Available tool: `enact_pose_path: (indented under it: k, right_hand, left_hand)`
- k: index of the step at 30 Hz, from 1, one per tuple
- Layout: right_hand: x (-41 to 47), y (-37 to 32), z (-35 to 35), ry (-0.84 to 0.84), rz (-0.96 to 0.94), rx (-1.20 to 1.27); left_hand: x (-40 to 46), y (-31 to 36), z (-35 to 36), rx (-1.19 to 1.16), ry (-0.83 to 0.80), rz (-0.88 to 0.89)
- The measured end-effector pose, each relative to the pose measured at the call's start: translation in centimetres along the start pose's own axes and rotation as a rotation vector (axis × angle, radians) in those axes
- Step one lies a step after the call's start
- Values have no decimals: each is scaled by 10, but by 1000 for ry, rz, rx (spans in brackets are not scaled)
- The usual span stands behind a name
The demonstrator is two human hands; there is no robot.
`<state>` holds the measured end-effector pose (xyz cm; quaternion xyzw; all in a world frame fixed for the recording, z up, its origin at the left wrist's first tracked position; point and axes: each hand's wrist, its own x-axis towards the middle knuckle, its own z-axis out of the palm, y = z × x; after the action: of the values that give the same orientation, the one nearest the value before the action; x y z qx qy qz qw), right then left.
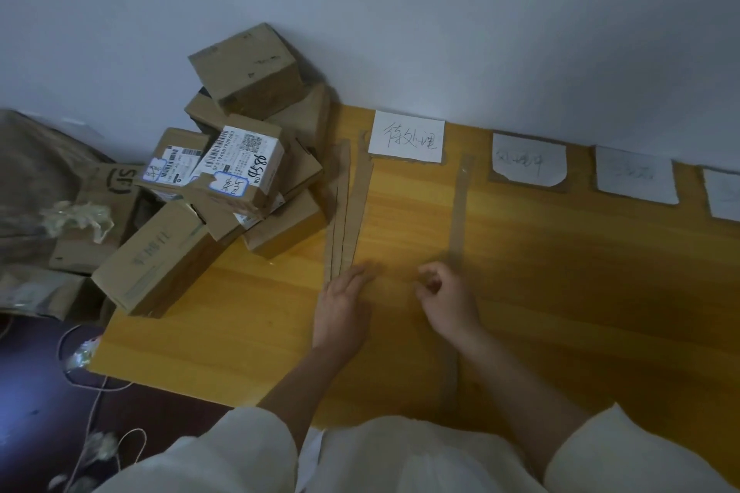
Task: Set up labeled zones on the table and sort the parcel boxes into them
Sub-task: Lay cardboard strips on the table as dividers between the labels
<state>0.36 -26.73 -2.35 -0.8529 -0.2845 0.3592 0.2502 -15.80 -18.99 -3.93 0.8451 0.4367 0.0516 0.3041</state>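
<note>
— Where are the parcel boxes (236, 172)?
— Heaped at the table's (560, 272) left end, against the wall (400, 12).
— And the zones?
— Four paper labels (406, 136) lie along the far edge. Cardboard strips (347, 208) lie left of the first label; one single strip (458, 212) lies to its right.
— The hands?
— Left hand (342, 308) lies flat, fingers together, on the strips' near ends. Right hand (448, 298) has fingers curled, thumb meeting fingertips; whether they pinch anything, I cannot tell.
</note>
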Motion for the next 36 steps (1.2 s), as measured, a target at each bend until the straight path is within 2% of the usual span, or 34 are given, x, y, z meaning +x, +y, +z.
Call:
enact_pose_path:
  k: [2,4,7,11,16,22,36]
  right_hand:
    - [3,-19,13,-95,-16,36]
    - [6,-36,31,-188,13,108]
    - [10,-56,64,-293,91,234]
    - [11,-76,94,-327,183,296]
    - [12,-89,109,-318,269,238]
    - [14,-97,119,-285,351,280]
    - [14,-97,103,-107,252,88]
  left_hand:
    - [-2,-17,-7,-47,150,-93]
    - [-2,-36,-13,-68,220,-222]
    - [-4,-63,-20,-56,171,-338]
    - [-3,-81,-21,68,47,-301]
    - [-5,-84,-21,168,3,-261]
    - [-5,-83,-25,137,-35,-248]
    - [-7,-78,-35,-67,-10,-163]
